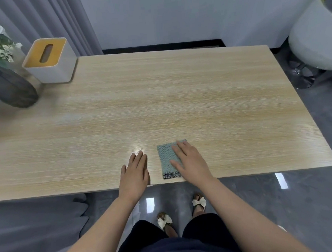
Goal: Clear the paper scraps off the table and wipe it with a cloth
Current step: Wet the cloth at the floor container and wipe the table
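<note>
A folded teal cloth (166, 159) lies flat on the light wooden table (159, 98), close to the near edge. My right hand (189, 161) rests on the cloth's right half with straight fingers, covering part of it. My left hand (134, 172) lies flat on the bare tabletop just left of the cloth, fingers straight and together, apart from the cloth. No paper scraps show on the table.
A white tissue box with a wooden lid (49, 60) stands at the far left corner. Beside it, a dark vase with white flowers (5, 82). A white chair (317, 40) stands off the table's far right. Grey curtain hangs behind.
</note>
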Demonstrator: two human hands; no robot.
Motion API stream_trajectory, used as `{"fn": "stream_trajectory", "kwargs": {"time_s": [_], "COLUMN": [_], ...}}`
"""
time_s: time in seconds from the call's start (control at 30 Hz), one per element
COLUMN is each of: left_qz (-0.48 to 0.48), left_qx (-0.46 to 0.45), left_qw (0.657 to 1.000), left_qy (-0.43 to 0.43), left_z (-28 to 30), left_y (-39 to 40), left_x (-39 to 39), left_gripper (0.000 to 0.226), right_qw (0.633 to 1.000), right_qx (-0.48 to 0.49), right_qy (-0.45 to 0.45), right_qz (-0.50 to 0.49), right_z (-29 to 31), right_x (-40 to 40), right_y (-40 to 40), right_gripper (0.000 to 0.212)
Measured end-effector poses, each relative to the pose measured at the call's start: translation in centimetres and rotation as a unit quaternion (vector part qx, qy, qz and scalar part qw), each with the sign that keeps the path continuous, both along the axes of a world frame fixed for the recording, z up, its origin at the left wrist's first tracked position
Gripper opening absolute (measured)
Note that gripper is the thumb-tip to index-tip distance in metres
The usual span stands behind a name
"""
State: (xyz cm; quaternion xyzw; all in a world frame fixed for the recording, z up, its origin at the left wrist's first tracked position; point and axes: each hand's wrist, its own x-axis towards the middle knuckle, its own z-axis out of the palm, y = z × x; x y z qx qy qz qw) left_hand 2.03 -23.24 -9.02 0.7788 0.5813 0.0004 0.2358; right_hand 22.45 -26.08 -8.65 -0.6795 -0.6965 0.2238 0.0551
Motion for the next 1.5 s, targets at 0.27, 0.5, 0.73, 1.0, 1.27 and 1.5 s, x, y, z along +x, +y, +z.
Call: {"fn": "stream_trajectory", "kwargs": {"time_s": [0.27,0.5,0.73,1.0,1.27,1.5], "left_qz": [-0.023,-0.034,-0.034,-0.030,-0.018,0.000], "left_qx": [-0.010,-0.011,0.005,0.013,0.005,-0.016], "left_qw": [0.999,0.998,0.998,0.998,0.999,0.997], "left_qy": [0.044,0.051,0.051,0.048,0.051,0.076], "left_z": [-0.3,-1.1,-1.5,-1.0,-0.1,-0.5], "left_y": [2.1,1.9,1.8,2.0,5.4,7.5], "left_x": [0.0,-0.4,-0.5,-0.5,2.2,4.0], "left_gripper": [0.054,0.054,0.079,0.072,0.063,0.053], "right_qw": [0.994,0.983,0.994,0.997,0.933,0.997], "right_qx": [-0.004,0.010,-0.002,0.015,-0.058,-0.009], "right_qy": [-0.068,-0.080,-0.090,-0.074,-0.051,-0.038], "right_qz": [0.081,-0.164,-0.065,-0.002,-0.352,0.063], "right_z": [-1.6,-1.7,-2.3,-1.8,-2.0,-0.6], "right_x": [-3.6,6.8,-1.5,0.6,10.5,0.0], "right_y": [1.6,1.1,3.1,5.5,5.5,9.0], "right_gripper": [0.067,0.048,0.058,0.051,0.051,0.063]}}
